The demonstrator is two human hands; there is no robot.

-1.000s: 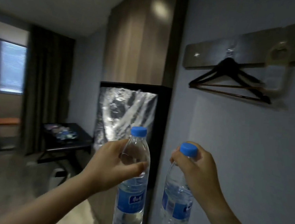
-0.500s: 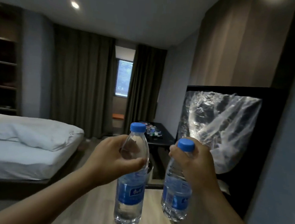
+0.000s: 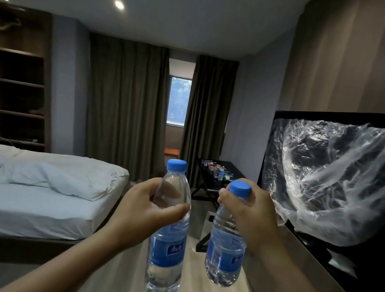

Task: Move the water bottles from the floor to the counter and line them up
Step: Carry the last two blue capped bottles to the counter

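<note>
Two water bottles are off the floor, carried side by side and a little apart. The left hand (image 3: 144,213) wraps its fingers and thumb round the shoulder of the left bottle (image 3: 168,250), which stands upright. The right hand (image 3: 255,217) clutches the right bottle (image 3: 224,256) from above, fingers curled round its neck just under the blue cap, so it hangs slightly tilted. Both are in the air over the wooden floor (image 3: 112,277), between the bed (image 3: 45,192) and a crinkled plastic sheet (image 3: 334,180). I cannot tell which surface is the counter. Held only by the neck, the right bottle could swing and slip, knock its neighbour, or snag the plastic close by; set down tilted, it may well topple
</note>
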